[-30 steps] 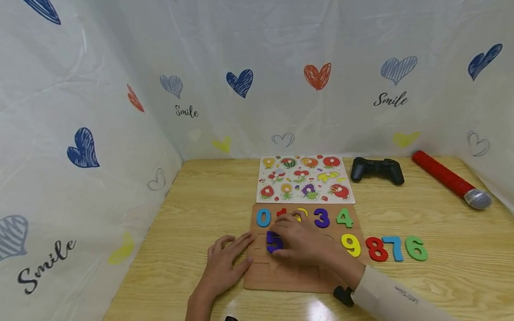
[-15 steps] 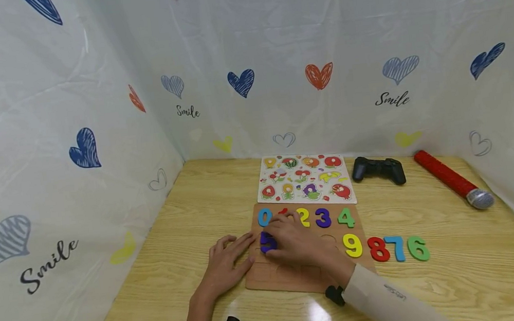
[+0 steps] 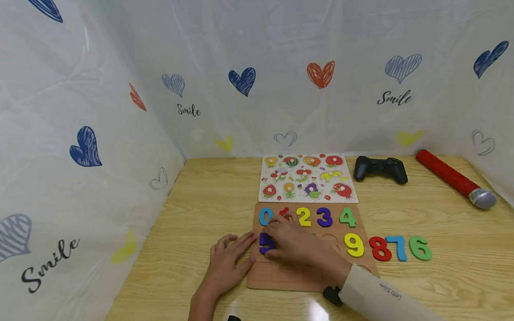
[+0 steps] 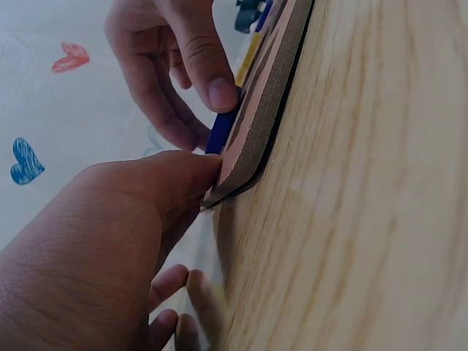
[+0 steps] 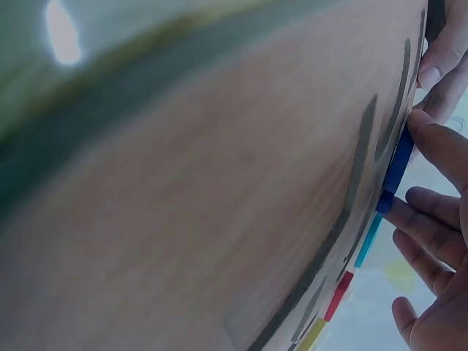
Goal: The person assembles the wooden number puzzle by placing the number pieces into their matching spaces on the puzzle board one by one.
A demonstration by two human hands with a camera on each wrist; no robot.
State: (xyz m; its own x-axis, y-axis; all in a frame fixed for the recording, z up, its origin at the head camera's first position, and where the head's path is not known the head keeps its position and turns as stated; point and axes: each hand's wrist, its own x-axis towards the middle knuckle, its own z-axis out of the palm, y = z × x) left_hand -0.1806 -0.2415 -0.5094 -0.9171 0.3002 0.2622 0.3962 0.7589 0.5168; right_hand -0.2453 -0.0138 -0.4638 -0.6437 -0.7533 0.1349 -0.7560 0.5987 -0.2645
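My right hand (image 3: 294,240) reaches over the brown number puzzle board (image 3: 268,277) and pinches a purple number 5 (image 3: 264,243) at the left of its second row. In the left wrist view the thumb presses the 5's edge (image 4: 221,131), low over the board. My left hand (image 3: 224,268) lies on the table, its straight index finger and thumb touching the board's left edge. Along the top row sit a blue 0 (image 3: 266,216), a red 1 (image 3: 284,211) partly hidden by the right hand, a yellow 2 (image 3: 304,217), a purple 3 (image 3: 324,217) and a green 4 (image 3: 348,217).
A yellow 9 (image 3: 354,244) lies on the board's right side. Right of the board are a red 8 (image 3: 380,249), blue 7 (image 3: 397,247) and green 6 (image 3: 420,248). Behind stand a fruit puzzle (image 3: 306,179), black game controller (image 3: 380,169) and red microphone (image 3: 449,175).
My right hand has shifted slightly left with the purple 5, uncovering the yellow 2. The left hand stays at the board's edge.
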